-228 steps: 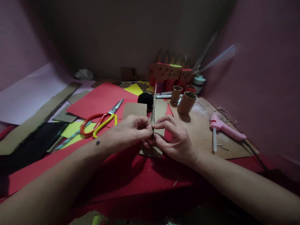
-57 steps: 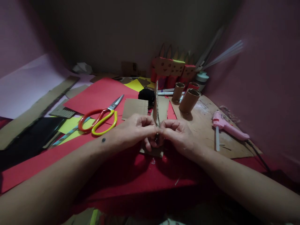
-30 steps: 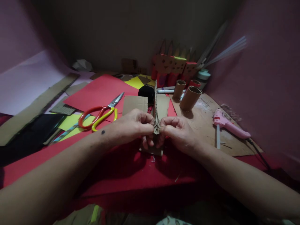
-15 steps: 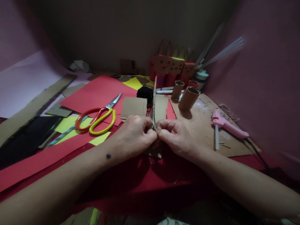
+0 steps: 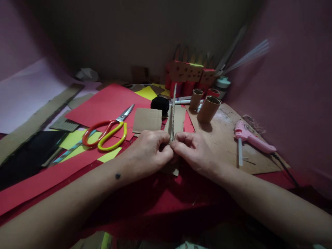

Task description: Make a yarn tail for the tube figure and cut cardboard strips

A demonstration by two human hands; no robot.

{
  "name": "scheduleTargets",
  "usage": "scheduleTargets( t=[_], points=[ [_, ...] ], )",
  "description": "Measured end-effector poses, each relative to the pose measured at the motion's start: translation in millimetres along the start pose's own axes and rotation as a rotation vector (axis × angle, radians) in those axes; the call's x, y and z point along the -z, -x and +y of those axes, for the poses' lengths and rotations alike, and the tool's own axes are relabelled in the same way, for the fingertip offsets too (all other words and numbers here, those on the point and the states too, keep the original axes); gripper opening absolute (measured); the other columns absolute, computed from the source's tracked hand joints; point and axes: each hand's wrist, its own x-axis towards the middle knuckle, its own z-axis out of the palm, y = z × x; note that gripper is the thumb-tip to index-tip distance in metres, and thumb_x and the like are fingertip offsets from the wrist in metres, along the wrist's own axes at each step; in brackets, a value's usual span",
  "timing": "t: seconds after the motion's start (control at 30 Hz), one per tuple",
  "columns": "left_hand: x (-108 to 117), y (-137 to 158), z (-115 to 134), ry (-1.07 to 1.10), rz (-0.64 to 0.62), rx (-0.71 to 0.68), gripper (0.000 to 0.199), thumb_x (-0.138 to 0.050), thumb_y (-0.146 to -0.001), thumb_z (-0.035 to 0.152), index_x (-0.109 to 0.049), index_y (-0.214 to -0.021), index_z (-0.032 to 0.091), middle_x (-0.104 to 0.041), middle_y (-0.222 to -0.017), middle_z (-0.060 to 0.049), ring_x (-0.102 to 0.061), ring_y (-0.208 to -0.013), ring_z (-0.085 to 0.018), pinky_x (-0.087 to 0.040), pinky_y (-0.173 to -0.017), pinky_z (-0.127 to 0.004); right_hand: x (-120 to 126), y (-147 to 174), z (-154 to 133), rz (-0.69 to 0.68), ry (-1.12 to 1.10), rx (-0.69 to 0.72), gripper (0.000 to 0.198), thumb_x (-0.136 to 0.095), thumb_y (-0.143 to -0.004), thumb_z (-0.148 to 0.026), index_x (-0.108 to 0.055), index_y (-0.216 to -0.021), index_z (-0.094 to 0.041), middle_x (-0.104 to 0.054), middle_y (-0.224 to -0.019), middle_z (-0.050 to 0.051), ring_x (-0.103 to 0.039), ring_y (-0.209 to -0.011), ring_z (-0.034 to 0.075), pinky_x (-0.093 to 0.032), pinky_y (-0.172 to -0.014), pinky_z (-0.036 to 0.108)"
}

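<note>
Between both hands a narrow piece of cardboard [image 5: 173, 110] stands on edge, its thin side facing me. My left hand [image 5: 155, 148] pinches its near end from the left. From the other side, my right hand [image 5: 193, 148] pinches the same end, so the fingertips almost meet. Under the hands lies another cardboard piece [image 5: 179, 119], partly covered by them. A square cardboard piece [image 5: 147, 120] rests just beyond my left hand. Scissors [image 5: 111, 133] with one red and one yellow handle lie to the left.
A pink glue gun [image 5: 252, 138] lies on a cardboard sheet [image 5: 228, 152] at right. Cardboard tubes [image 5: 209, 110] stand near a white bottle [image 5: 223, 86] and several decorated figures [image 5: 181, 71]. Red paper [image 5: 111, 103], a black ball of yarn [image 5: 160, 104] and a cardboard strip [image 5: 38, 121] lie farther left.
The upright cardboard has tipped slightly to the right at its far end. Both hands keep their pinch at its near end, and my right fingers have shifted a little left.
</note>
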Motion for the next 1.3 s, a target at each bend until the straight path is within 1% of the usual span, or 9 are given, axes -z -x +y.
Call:
scheduleTargets(
  t=[0.17,0.3,0.5,0.7,0.87,0.97,1.1,1.23,1.3],
  points=[
    [-1,1,-1,-0.003,-0.012,-0.029,0.015,-0.048,-0.072,0.018,-0.061,-0.066,0.014,-0.059,-0.06,0.0,-0.053,-0.055,-0.01,-0.038,-0.048,-0.019,1,1,4,0.028,0.171,0.074,0.02,-0.049,-0.076,-0.02,-0.045,-0.057,-0.018,-0.05,-0.053,-0.003,-0.048,-0.051,0.009,-0.034,-0.045,0.02],
    [3,0,-1,0.028,-0.046,-0.007,0.015,-0.048,-0.071,0.018,-0.063,-0.067,0.014,-0.06,-0.058,0.001,-0.053,-0.053,-0.01,-0.038,-0.047,-0.019,1,1,5,0.04,0.18,0.066,0.022,-0.048,-0.073,-0.017,-0.04,-0.053,-0.018,-0.045,-0.05,-0.004,-0.044,-0.048,0.008,-0.03,-0.043,0.02],
    [2,0,-3,0.065,-0.074,0.056,0.017,-0.047,-0.074,0.022,-0.06,-0.064,0.017,-0.059,-0.056,0.001,-0.051,-0.05,-0.011,-0.034,-0.044,-0.021,0,2,5,0.058,0.147,0.05,0.019,-0.046,-0.076,-0.019,-0.044,-0.057,-0.018,-0.042,-0.052,-0.004,-0.039,-0.048,0.007,-0.029,-0.043,0.021],
    [-6,0,1,-0.15,0.093,0.025,0.02,-0.047,-0.075,0.021,-0.038,-0.057,0.019,-0.045,-0.052,0.004,-0.04,-0.048,-0.009,-0.028,-0.047,-0.022,1,4,1,0.074,0.295,0.18,0.026,-0.046,-0.077,-0.017,-0.035,-0.054,-0.02,-0.035,-0.051,-0.005,-0.033,-0.049,0.007,-0.026,-0.045,0.023],
    [-13,3,-2,-0.271,0.198,-0.152,0.023,-0.043,-0.077,0.016,-0.029,-0.06,0.022,-0.038,-0.054,0.004,-0.035,-0.048,-0.009,-0.026,-0.048,-0.024,0,4,-2,0.078,0.271,0.161,0.027,-0.046,-0.076,-0.017,-0.031,-0.053,-0.02,-0.031,-0.051,-0.006,-0.031,-0.049,0.007,-0.025,-0.044,0.022],
    [-14,4,-4,-0.268,0.247,-0.193,0.024,-0.042,-0.075,0.013,-0.026,-0.06,0.022,-0.034,-0.054,0.005,-0.032,-0.047,-0.009,-0.025,-0.047,-0.023,-2,5,-2,0.093,0.226,0.13,0.025,-0.045,-0.075,-0.018,-0.031,-0.054,-0.021,-0.031,-0.052,-0.006,-0.03,-0.049,0.007,-0.024,-0.044,0.023],
    [-12,4,-4,-0.188,0.244,-0.182,0.024,-0.042,-0.074,0.011,-0.027,-0.058,0.022,-0.033,-0.053,0.006,-0.031,-0.046,-0.008,-0.026,-0.046,-0.022,-4,5,-1,0.077,0.178,0.105,0.019,-0.042,-0.076,-0.019,-0.037,-0.058,-0.02,-0.036,-0.056,-0.004,-0.033,-0.051,0.008,-0.026,-0.046,0.024],
    [-12,4,-4,-0.151,0.241,-0.115,0.018,-0.044,-0.075,0.013,-0.035,-0.062,0.021,-0.042,-0.056,0.005,-0.04,-0.05,-0.009,-0.031,-0.05,-0.022,-1,3,-1,0.086,0.307,0.232,0.02,-0.042,-0.076,-0.015,-0.034,-0.058,-0.021,-0.037,-0.058,-0.003,-0.036,-0.054,0.01,-0.029,-0.05,0.026],
    [-13,2,-5,-0.113,0.215,-0.087,0.005,-0.045,-0.079,0.016,-0.045,-0.075,0.019,-0.051,-0.064,0.003,-0.048,-0.056,-0.011,-0.037,-0.054,-0.023,1,2,-1,0.07,0.37,0.284,0.02,-0.042,-0.077,-0.015,-0.033,-0.059,-0.021,-0.039,-0.059,-0.002,-0.038,-0.055,0.01,-0.03,-0.052,0.026]
  ],
)
